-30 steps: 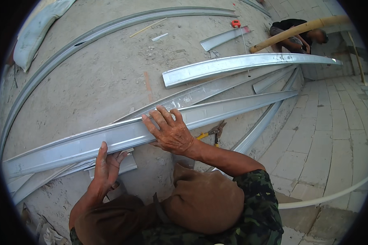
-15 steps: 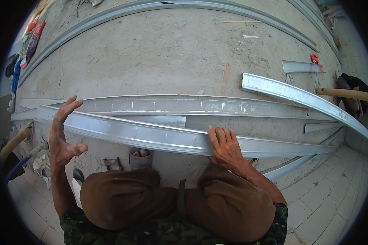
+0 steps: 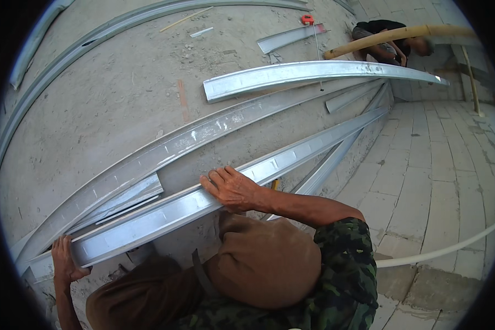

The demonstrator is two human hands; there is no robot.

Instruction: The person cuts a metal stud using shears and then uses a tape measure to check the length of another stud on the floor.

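Observation:
A long silvery metal channel (image 3: 148, 224) lies across in front of my knees, slanting up to the right. My left hand (image 3: 67, 261) grips it near its left end, fingers over the far edge and thumb at the near side. Further along, my right hand (image 3: 234, 190) is closed over the same channel, its fingers bent over the far edge. Just beyond lies another long channel (image 3: 203, 132), dusty and grey. A shorter channel piece (image 3: 127, 199) sits between the two.
Past these, a bright channel (image 3: 291, 74) points right toward a crouching person (image 3: 382, 47) by a wooden pole (image 3: 390, 38). A red tape measure (image 3: 307, 20) is by a short channel offcut (image 3: 289, 38). A white pipe (image 3: 451, 248) crosses the block surface at right.
My left hand, raised and spread before, has come down onto the channel's left end. The view has turned to the right. My right hand stays on the channel.

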